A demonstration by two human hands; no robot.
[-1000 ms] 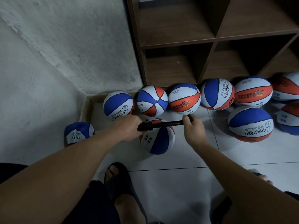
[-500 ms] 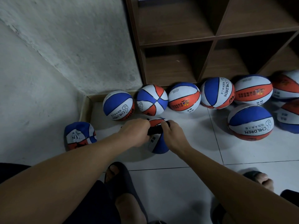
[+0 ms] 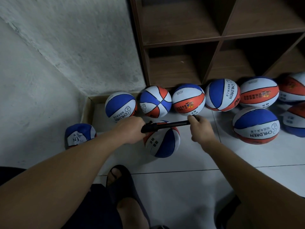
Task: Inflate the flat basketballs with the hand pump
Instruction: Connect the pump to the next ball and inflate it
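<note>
- Basketball being pumped sits on the pale floor tiles right in front of the person, blue/white/red panels. Its top is hidden behind the pump, so you can't see the valve or needle at all.
- Hand pump is a slim black tube lying roughly sideways over the ball, with the rod end out toward the right.
- Left hand is wrapped around the pump's left end; the fingers are tucked underneath, out of sight.
- Right hand has its fingers curled round the handle end, which is mostly swallowed by the fist.
- Flat ball off to the left looks crumpled and saggy, sat against the rough plaster wall.
- Row of round, smooth balls lines the foot of the dark wood-look shelf; the ones at far right are cut off by the edge.
- Cardboard box in the corner, only the rim shows.
</note>
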